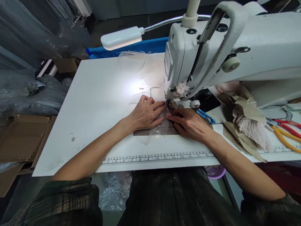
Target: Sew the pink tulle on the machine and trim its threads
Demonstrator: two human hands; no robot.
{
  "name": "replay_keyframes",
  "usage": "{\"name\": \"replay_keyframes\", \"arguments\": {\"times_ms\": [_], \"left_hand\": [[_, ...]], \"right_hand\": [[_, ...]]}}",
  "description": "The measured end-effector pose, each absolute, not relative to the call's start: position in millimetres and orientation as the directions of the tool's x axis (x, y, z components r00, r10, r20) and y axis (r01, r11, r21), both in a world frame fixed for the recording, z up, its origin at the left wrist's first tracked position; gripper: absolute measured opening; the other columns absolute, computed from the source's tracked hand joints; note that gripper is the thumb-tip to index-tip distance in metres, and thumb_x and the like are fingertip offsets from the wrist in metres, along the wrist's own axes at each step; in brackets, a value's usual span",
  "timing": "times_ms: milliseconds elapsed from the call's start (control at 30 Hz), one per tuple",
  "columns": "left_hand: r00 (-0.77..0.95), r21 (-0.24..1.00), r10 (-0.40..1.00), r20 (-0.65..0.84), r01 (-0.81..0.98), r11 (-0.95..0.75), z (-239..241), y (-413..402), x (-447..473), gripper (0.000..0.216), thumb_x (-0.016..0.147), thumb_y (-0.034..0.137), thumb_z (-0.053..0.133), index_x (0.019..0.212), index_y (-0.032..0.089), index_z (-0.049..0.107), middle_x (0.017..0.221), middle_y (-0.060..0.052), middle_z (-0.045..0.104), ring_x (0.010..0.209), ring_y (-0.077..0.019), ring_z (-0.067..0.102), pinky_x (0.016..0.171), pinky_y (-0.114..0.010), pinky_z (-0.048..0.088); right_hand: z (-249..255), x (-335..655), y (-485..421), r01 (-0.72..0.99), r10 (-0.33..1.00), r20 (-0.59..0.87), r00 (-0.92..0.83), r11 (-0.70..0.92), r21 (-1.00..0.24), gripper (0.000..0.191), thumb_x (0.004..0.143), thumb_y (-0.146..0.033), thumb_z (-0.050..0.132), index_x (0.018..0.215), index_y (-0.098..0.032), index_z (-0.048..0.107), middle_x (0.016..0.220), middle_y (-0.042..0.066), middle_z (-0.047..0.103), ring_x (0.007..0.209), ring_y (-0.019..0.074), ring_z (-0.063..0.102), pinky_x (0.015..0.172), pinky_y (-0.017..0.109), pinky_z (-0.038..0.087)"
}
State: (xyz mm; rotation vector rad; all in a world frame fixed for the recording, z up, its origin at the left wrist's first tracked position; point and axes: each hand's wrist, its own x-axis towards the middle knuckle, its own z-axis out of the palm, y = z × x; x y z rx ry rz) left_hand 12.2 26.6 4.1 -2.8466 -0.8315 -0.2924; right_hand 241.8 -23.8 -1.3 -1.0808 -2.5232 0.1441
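Observation:
My left hand (147,113) lies flat on a piece of sheer, see-through fabric (162,127), fingers stretched toward the presser foot (171,104) of the white sewing machine (211,47). My right hand (188,123) rests beside it on the same fabric, fingers extended and pressing it down just in front of the needle. More of the sheer fabric (141,67) trails off behind the machine under the lamp's glare.
A gooseneck lamp (121,37) lights the white table (94,103), which has a printed ruler (157,157) along its front edge. Blue thread snips (205,116), pink fringe trim (252,131), paper scraps and red and yellow scissors (285,131) lie right. Cardboard boxes (22,138) stand left.

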Motion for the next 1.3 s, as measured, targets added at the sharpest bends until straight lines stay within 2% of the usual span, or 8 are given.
{"name": "replay_keyframes", "arguments": {"times_ms": [600,867,1133,1200,1300], "left_hand": [[0.808,-0.06,0.538,0.241,0.566,-0.822,1,27,13,0.042,0.095,0.04,0.045,0.126,0.016,0.06,0.137,-0.013,0.058,0.096,-0.03,0.052,0.077,-0.048,0.037],[0.81,-0.091,0.531,0.249,0.565,-0.82,0,25,14,0.044,0.097,0.042,0.043,0.127,0.014,0.059,0.139,-0.012,0.057,0.096,-0.0301,0.052,0.076,-0.047,0.036],[0.787,-0.096,0.541,0.296,0.588,-0.803,1,19,17,0.041,0.096,0.04,0.044,0.124,0.015,0.061,0.135,-0.015,0.058,0.099,-0.0304,0.053,0.081,-0.048,0.038],[0.787,-0.12,0.518,0.335,0.581,-0.805,0,18,17,0.039,0.096,0.039,0.046,0.121,0.014,0.062,0.131,-0.016,0.06,0.098,-0.0298,0.055,0.081,-0.048,0.038],[0.822,-0.166,0.411,0.394,0.503,-0.848,-2,18,17,0.028,0.096,0.031,0.047,0.108,0.015,0.067,0.115,-0.011,0.068,0.09,-0.0243,0.057,0.083,-0.045,0.039]], "right_hand": [[-6,245,-23,0.675,0.709,0.314,-0.632,0.702,-0.227,0.03,0.091,-0.015,0.05,0.115,-0.019,0.067,0.106,0.014,0.06,0.082,0.0219,0.057,0.071,0.036,0.049],[-8,243,-26,0.672,0.704,0.349,-0.618,0.704,-0.23,0.029,0.093,-0.015,0.048,0.114,-0.016,0.067,0.105,0.014,0.06,0.085,0.0224,0.058,0.07,0.035,0.051],[-12,243,-29,0.685,0.733,0.382,-0.563,0.672,-0.281,0.03,0.094,-0.017,0.05,0.118,-0.021,0.068,0.109,0.013,0.06,0.093,0.0237,0.061,0.078,0.038,0.055],[-13,244,-29,0.678,0.734,0.379,-0.563,0.673,-0.295,0.032,0.093,-0.016,0.05,0.12,-0.021,0.067,0.11,0.013,0.06,0.096,0.0246,0.06,0.08,0.039,0.055],[-13,244,-29,0.678,0.733,0.371,-0.57,0.675,-0.292,0.034,0.092,-0.015,0.05,0.121,-0.021,0.067,0.109,0.013,0.06,0.096,0.0248,0.06,0.08,0.039,0.055]]}}
